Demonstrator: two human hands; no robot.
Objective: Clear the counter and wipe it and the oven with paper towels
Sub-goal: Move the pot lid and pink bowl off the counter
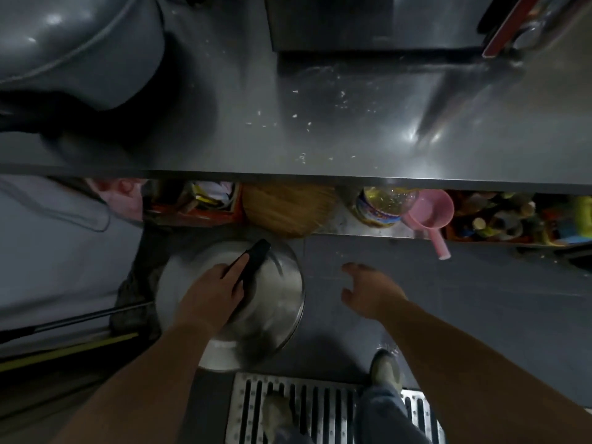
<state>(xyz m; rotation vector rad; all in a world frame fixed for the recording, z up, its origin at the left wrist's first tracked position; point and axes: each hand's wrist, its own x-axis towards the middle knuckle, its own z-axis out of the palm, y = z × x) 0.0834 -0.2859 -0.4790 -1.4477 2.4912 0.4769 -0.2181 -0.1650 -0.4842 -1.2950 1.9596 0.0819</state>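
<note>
Left hand (213,291) grip clamped on black handle (248,267) of round steel lid (256,302), below crumb-strewn grey steel tabletop (320,123); right hand (368,291) beside lid, fingers apart, holding nothing.

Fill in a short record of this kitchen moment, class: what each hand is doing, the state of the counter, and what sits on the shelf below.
left hand: grips the black handle of a metal lid, low near the floor
right hand: fingers spread, holding nothing
counter: steel, scattered with white crumbs
shelf below: pink scoop, oil bottle, woven basket
</note>
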